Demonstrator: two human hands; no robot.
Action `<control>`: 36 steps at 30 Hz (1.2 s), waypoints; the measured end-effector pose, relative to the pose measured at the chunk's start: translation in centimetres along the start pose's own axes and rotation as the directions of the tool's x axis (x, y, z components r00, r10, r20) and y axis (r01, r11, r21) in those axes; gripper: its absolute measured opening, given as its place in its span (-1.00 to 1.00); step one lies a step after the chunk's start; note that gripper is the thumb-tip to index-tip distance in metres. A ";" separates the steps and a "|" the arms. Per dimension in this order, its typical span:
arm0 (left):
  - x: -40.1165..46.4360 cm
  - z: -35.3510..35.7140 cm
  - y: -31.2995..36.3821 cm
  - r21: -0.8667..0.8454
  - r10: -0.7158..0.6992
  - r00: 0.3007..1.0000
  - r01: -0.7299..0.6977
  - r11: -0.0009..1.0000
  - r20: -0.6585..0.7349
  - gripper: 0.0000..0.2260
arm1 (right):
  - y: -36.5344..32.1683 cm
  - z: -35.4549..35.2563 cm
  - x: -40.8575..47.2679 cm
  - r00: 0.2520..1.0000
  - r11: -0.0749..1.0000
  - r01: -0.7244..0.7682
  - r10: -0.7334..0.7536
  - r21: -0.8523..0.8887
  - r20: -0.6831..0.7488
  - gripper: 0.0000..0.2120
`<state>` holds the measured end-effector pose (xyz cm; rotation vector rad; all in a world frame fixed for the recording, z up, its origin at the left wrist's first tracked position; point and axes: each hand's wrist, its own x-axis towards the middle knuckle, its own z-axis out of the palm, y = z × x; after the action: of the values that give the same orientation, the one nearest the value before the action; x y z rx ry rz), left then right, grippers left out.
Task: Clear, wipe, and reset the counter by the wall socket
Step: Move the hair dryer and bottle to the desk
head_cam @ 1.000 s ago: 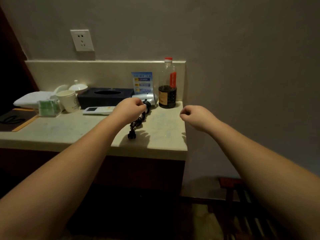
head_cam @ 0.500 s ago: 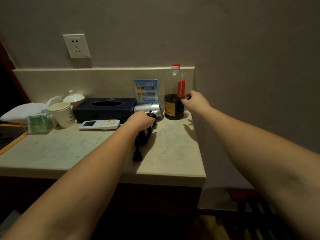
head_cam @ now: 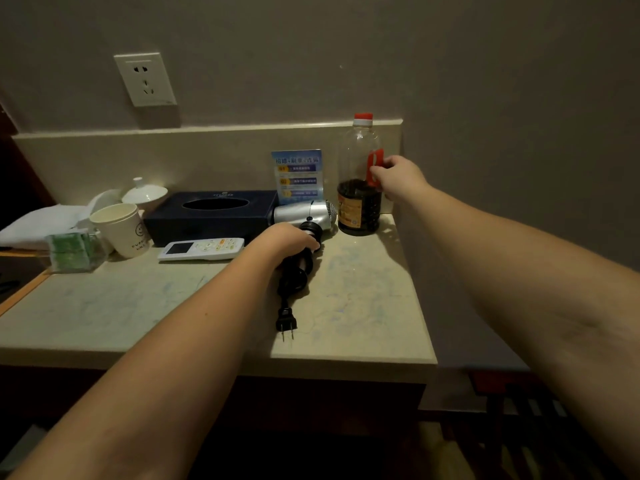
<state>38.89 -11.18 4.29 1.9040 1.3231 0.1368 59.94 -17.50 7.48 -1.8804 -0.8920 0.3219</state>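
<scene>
A silver hair dryer [head_cam: 304,213] lies on the pale stone counter [head_cam: 363,306] below the wall socket [head_cam: 145,79]. My left hand [head_cam: 284,240] grips its black handle, where the black cord [head_cam: 294,275] is coiled; the plug [head_cam: 286,323] lies loose toward the front edge. At the back right corner stands a clear bottle [head_cam: 358,188] with a red cap and dark liquid in its lower part. My right hand [head_cam: 398,180] curls round the bottle's right side at the red label.
Along the back stand a dark blue tissue box [head_cam: 211,214], a blue info card [head_cam: 298,174], a white remote [head_cam: 202,249], a paper cup [head_cam: 121,228], a lidded white cup [head_cam: 143,194], green packets [head_cam: 74,249] and a folded white towel [head_cam: 38,225]. A dark slatted rack [head_cam: 540,427] sits lower right.
My right hand moved forward from the counter's right edge to the bottle and closed round it. My left hand stayed on the hair dryer handle. The view moved closer.
</scene>
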 end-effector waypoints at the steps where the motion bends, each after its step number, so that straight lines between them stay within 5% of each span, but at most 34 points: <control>1: 0.1 0.0 0.0 0.004 0.002 1.000 -0.002 1.000 0.011 -0.55 | 0.0 0.0 0.0 1.000 1.000 0.006 -0.006 -0.001 -0.005 -0.71; 13: 0.3 0.8 0.0 -0.001 0.069 0.996 -0.069 0.998 -0.061 -0.73 | -0.2 -0.3 -0.2 0.997 0.999 0.035 -0.037 0.030 0.065 -0.73; 23: -1.9 -0.2 0.1 -0.021 0.136 0.983 -0.140 0.990 -0.127 -0.72 | -1.3 -0.6 -1.9 0.990 0.983 0.140 -0.139 -0.120 0.023 -0.72; 36: -10.3 -0.8 1.4 -0.342 0.378 0.899 -0.435 0.833 -0.221 -0.90 | -4.1 -9.7 -11.6 0.946 0.956 0.284 -0.266 0.075 -0.187 -0.83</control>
<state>34.89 -19.47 9.23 1.8255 0.8721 0.7149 55.65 -31.14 13.80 -1.6363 -0.9845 0.0291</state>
